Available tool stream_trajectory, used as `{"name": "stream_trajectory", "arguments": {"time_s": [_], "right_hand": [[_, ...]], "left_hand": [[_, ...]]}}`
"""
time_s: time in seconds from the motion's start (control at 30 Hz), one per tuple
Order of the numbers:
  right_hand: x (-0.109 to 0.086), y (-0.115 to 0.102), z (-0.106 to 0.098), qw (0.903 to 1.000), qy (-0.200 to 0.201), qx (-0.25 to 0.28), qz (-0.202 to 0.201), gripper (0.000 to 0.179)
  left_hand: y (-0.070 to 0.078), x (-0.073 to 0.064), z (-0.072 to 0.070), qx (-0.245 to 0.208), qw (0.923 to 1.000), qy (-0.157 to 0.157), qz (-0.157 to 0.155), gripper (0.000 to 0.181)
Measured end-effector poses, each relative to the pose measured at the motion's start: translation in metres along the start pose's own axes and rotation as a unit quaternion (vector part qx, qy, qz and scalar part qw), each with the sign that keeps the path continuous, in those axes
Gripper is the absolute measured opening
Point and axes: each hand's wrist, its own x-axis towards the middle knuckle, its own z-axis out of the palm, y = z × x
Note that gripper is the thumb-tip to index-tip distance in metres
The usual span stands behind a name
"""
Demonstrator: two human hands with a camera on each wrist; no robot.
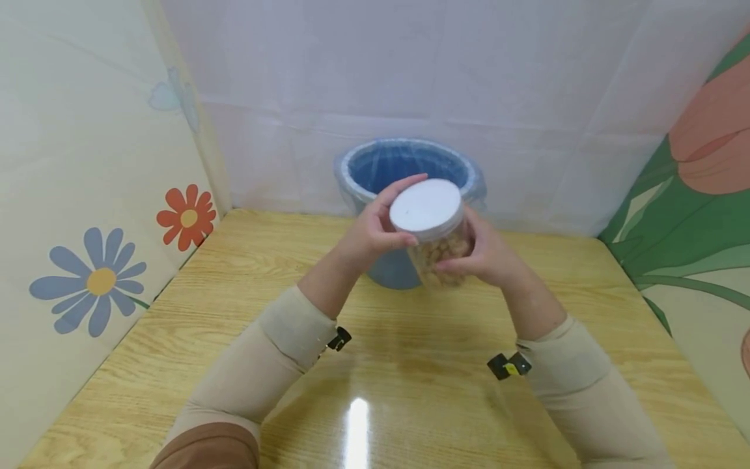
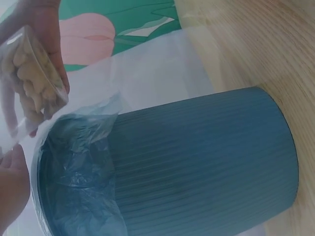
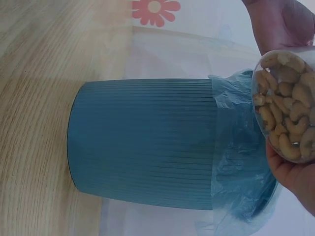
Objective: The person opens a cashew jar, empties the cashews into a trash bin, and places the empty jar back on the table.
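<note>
A clear jar of cashews (image 1: pixel 443 253) with a white lid (image 1: pixel 426 206) is held up in front of the blue bin, tilted to one side. My left hand (image 1: pixel 377 225) grips the lid's edge, thumb on the near side and fingers around the far side. Lower down, my right hand (image 1: pixel 489 251) holds the jar's body from the right, its thumb across the front. The cashews (image 3: pixel 290 105) show through the jar's bottom in the right wrist view. In the left wrist view the jar (image 2: pixel 32 78) is seen partly, beside the bin's rim.
A ribbed blue bin (image 2: pixel 197 157) lined with a clear plastic bag (image 3: pixel 236 157) stands on the wood-grain table (image 1: pixel 410 365) behind the jar. White sheeting (image 1: pixel 469 65) hangs at the back. Panels with printed flowers (image 1: pixel 101 281) flank the table.
</note>
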Motion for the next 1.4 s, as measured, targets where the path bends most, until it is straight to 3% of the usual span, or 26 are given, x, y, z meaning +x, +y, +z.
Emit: {"name": "stream_trajectory", "arguments": {"time_s": [0.2,0.37,1.0,1.27,1.4], "right_hand": [[0.001,0.002,0.0026,0.999,0.04,-0.02,0.003,0.088],[0.0009,0.0019,0.0035,0.9978,0.056,-0.034,0.012,0.087],[0.0016,0.001,0.0033,0.9966,0.055,-0.061,0.01,0.088],[0.001,0.0001,0.0024,0.9949,0.057,-0.083,0.006,0.089],[0.0001,0.0005,0.0022,0.9933,0.061,-0.097,0.009,0.089]], "left_hand": [[0.0,0.0007,0.0051,0.005,0.9987,0.051,0.006,0.109],[-0.0003,0.001,0.0057,0.005,0.9981,0.061,0.011,0.108],[0.0013,-0.0009,0.0026,0.011,0.9979,0.062,0.014,0.11],[0.0024,-0.0032,-0.0011,0.066,0.9967,0.044,0.015,0.106],[0.0031,-0.0037,-0.0034,0.08,0.9962,0.031,0.015,0.094]]}}
